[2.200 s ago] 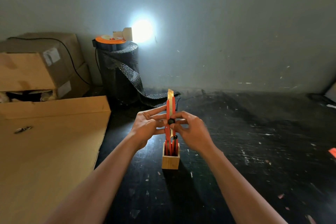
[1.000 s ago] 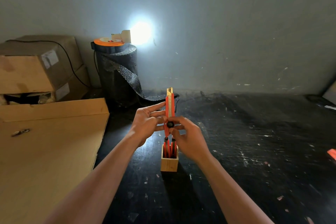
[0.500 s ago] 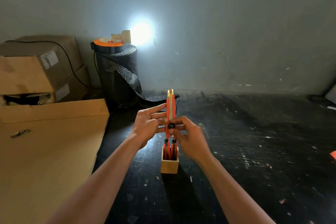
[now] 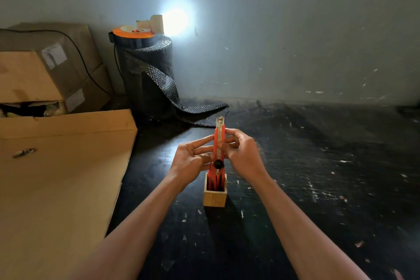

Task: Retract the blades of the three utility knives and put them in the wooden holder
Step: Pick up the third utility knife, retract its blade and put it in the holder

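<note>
A small square wooden holder point(image 4: 215, 198) stands on the black floor at the centre. An orange utility knife point(image 4: 219, 141) stands upright with its lower end inside the holder and its metal tip pointing up. Its black slider knob sits low on the handle, just above the holder's rim. Other orange knife handles show inside the holder behind it. My left hand point(image 4: 193, 159) pinches the knife from the left near the knob. My right hand point(image 4: 242, 154) grips its upper part from the right.
A large cardboard sheet point(image 4: 59, 184) with a small metal piece point(image 4: 24, 152) on it lies to the left. Cardboard boxes point(image 4: 43, 68) are stacked behind it. A black bubble-wrap roll point(image 4: 147, 79) topped by an orange tape reel stands at the wall, with a bright light beside it.
The knife has dropped lower, its end now inside the holder. My right hand has shifted from the knob up to the upper handle, and the knob sits just above the rim.
</note>
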`<action>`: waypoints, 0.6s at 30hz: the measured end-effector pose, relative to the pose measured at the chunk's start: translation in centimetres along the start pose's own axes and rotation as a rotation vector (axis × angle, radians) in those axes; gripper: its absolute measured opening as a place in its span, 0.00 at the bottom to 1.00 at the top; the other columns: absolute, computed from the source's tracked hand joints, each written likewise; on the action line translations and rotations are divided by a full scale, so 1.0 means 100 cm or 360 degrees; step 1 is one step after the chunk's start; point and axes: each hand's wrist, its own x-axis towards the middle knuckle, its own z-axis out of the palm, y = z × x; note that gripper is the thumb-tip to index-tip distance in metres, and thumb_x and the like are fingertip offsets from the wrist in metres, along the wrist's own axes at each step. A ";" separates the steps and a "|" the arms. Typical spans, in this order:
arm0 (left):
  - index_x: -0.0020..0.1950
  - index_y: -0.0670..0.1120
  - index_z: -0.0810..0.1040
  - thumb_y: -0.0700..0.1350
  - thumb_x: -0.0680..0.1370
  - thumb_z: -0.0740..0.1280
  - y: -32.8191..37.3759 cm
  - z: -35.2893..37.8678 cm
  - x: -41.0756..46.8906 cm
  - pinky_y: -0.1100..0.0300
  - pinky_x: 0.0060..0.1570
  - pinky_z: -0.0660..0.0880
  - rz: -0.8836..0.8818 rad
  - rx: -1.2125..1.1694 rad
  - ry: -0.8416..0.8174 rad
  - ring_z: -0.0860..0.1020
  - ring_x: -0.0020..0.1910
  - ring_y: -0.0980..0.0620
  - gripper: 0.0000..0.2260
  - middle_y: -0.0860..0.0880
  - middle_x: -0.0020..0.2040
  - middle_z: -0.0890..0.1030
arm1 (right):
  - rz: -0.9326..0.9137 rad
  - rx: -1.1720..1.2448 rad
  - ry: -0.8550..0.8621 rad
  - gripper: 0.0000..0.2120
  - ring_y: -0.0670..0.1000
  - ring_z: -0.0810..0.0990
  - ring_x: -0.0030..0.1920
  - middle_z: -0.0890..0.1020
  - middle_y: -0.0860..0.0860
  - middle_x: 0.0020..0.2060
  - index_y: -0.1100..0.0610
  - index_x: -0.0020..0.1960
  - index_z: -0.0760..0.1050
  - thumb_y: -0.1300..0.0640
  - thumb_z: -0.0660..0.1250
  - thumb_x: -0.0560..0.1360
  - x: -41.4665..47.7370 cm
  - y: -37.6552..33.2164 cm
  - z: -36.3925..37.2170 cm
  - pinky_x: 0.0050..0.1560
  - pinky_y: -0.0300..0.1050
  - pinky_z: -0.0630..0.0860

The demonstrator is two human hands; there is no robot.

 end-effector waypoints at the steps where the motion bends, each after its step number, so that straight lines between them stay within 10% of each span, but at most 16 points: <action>1: 0.67 0.44 0.79 0.24 0.77 0.66 -0.007 0.000 0.004 0.51 0.47 0.85 -0.0007 0.0016 0.0050 0.88 0.49 0.44 0.23 0.42 0.51 0.88 | 0.0018 0.0027 -0.0009 0.13 0.47 0.87 0.45 0.86 0.51 0.48 0.56 0.63 0.78 0.64 0.69 0.79 0.003 0.004 0.000 0.46 0.44 0.85; 9: 0.70 0.42 0.78 0.39 0.77 0.73 -0.083 -0.011 0.018 0.52 0.61 0.80 -0.0093 0.0968 0.0318 0.82 0.61 0.48 0.21 0.43 0.63 0.83 | 0.0176 -0.0138 -0.0034 0.09 0.49 0.85 0.43 0.83 0.52 0.44 0.56 0.55 0.77 0.66 0.70 0.77 0.023 0.066 0.009 0.43 0.46 0.84; 18: 0.78 0.44 0.68 0.44 0.73 0.78 -0.147 -0.008 0.030 0.49 0.64 0.78 -0.0463 0.1087 0.0215 0.76 0.70 0.46 0.35 0.45 0.74 0.75 | 0.0362 -0.0371 -0.0080 0.03 0.47 0.82 0.46 0.83 0.49 0.46 0.54 0.52 0.78 0.56 0.69 0.79 0.020 0.134 0.029 0.39 0.37 0.75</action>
